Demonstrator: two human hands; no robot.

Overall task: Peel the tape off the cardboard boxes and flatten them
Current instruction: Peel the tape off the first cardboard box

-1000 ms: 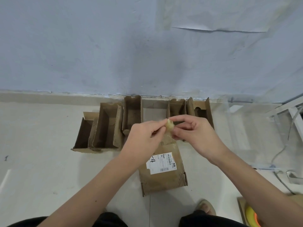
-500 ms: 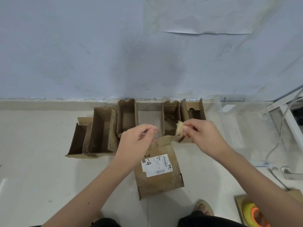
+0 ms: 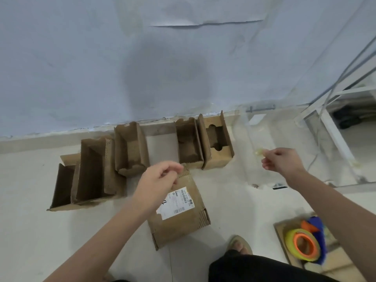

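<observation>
Right hand (image 3: 281, 162) pinches a crumpled, translucent yellowish tape wad (image 3: 258, 153) out to the right, left hand (image 3: 157, 183) hangs loosely curled and holding nothing over the flat corrugated box (image 3: 179, 212) with its white label (image 3: 176, 202), open brown cartons (image 3: 132, 148) lined along the wall.

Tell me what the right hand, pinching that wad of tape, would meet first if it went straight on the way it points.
Probably the clear plastic bin by the wall: the right hand holds the tape wad toward it, though depth is unclear.
</observation>
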